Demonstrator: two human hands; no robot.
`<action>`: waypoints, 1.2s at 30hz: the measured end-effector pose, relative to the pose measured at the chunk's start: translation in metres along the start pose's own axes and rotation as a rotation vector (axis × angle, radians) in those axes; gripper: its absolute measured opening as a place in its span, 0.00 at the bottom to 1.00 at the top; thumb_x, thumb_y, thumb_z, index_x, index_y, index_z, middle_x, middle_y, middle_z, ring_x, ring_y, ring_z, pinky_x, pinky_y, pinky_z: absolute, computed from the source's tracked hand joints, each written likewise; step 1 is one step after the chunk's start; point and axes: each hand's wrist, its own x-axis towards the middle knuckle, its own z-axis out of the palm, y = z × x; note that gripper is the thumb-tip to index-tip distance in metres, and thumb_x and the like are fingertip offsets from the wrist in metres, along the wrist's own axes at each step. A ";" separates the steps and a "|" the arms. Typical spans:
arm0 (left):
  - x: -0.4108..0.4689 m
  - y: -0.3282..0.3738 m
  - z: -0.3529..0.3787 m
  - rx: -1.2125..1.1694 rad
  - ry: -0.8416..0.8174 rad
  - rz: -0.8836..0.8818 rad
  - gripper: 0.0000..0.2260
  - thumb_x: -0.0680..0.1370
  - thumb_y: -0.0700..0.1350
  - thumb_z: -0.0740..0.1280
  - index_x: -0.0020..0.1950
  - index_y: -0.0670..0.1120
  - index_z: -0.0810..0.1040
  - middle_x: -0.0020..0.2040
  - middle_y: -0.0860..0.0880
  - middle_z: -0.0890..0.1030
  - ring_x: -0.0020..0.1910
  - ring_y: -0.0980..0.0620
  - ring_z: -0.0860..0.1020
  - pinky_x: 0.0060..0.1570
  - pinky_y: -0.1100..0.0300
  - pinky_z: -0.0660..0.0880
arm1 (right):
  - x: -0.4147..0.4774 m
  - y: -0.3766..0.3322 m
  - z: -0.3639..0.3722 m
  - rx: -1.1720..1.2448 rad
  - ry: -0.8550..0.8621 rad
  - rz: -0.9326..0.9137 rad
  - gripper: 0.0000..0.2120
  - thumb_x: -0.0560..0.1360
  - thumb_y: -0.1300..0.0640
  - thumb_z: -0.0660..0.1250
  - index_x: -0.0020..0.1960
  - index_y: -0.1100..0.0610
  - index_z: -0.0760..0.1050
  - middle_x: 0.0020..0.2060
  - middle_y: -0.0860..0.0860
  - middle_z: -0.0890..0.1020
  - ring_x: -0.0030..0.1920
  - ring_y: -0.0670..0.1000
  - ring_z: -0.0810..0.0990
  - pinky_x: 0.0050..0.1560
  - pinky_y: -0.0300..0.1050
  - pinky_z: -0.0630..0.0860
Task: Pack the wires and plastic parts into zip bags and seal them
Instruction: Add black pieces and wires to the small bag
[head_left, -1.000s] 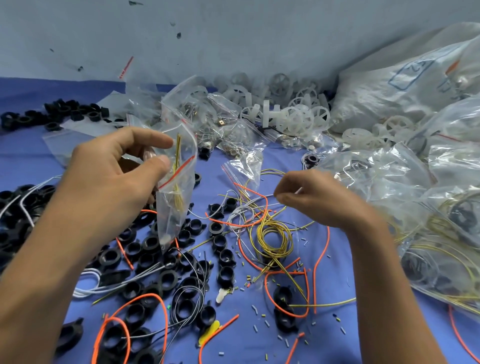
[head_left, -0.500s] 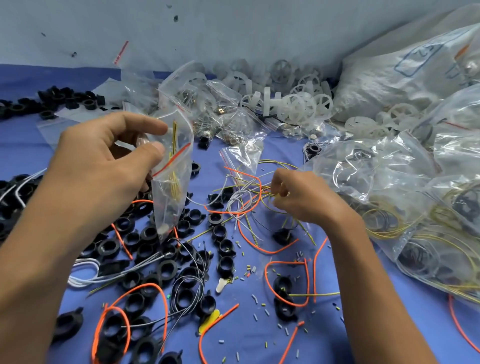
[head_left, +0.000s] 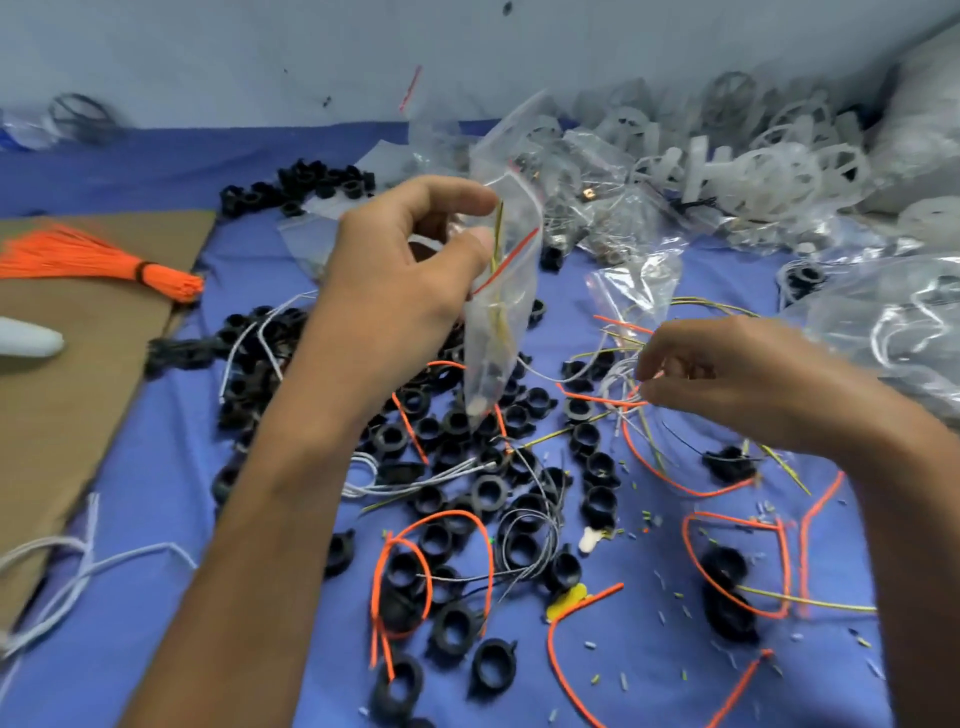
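Progress: early to middle, judged from the bench (head_left: 156, 467). Most stock lies unpacked. A broad scatter of black plastic parts (head_left: 488, 488) covers the blue bench centre, with loose wires (head_left: 613, 400) (orange, white, yellow-green) lying over and between them. Filled clear bags (head_left: 893, 322) are heaped at far right with wire visible inside, so some packing looks done; cannot tell whether those are sealed.

Bag in hand: one zip bag (head_left: 501, 322) hangs above the black parts, held by the left hand (head_left: 395, 275), thumb and forefinger pinched on its upper edge beside the red seal strip. Mouth unsealed: a yellow-green wire (head_left: 498, 228) stands up out of it. Something small sits in the bottom corner, too blurred to name. Right hand (head_left: 727, 374) is low over the wire tangle to the right of the bag, fingers curled together on a few white and orange strands. Left to do, in my judgement: load these strands, add parts, press the strip shut, then repeat for the heap.

Surroundings: white plastic wheels (head_left: 753, 161) and more clear bags piled along the back wall. Cardboard sheet (head_left: 78, 364) at left carries a tied bundle of orange wire (head_left: 93, 254). Obstacles: wires are interlaced with each other and with the black parts, so a pulled strand may drag neighbours. Short clipped bits (head_left: 590, 645) litter the cloth.
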 end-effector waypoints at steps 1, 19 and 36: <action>0.000 0.000 -0.002 -0.006 0.000 0.002 0.08 0.79 0.42 0.68 0.54 0.53 0.82 0.39 0.56 0.78 0.31 0.59 0.76 0.37 0.61 0.77 | 0.000 -0.006 0.000 0.023 -0.010 -0.018 0.04 0.71 0.47 0.70 0.45 0.43 0.78 0.32 0.40 0.78 0.36 0.39 0.75 0.37 0.33 0.69; 0.007 0.000 -0.040 -0.117 0.091 0.055 0.09 0.79 0.42 0.67 0.57 0.49 0.82 0.42 0.50 0.77 0.39 0.57 0.76 0.38 0.63 0.76 | -0.043 -0.148 0.106 -0.120 -0.284 -0.634 0.14 0.79 0.54 0.62 0.64 0.47 0.74 0.61 0.49 0.70 0.57 0.56 0.70 0.44 0.52 0.74; 0.007 -0.005 -0.023 -0.135 0.009 0.042 0.08 0.78 0.42 0.68 0.55 0.52 0.83 0.40 0.50 0.78 0.35 0.58 0.75 0.37 0.66 0.74 | -0.013 -0.073 0.034 -0.114 -0.404 -0.388 0.12 0.74 0.54 0.68 0.56 0.43 0.80 0.49 0.43 0.73 0.51 0.40 0.70 0.52 0.39 0.70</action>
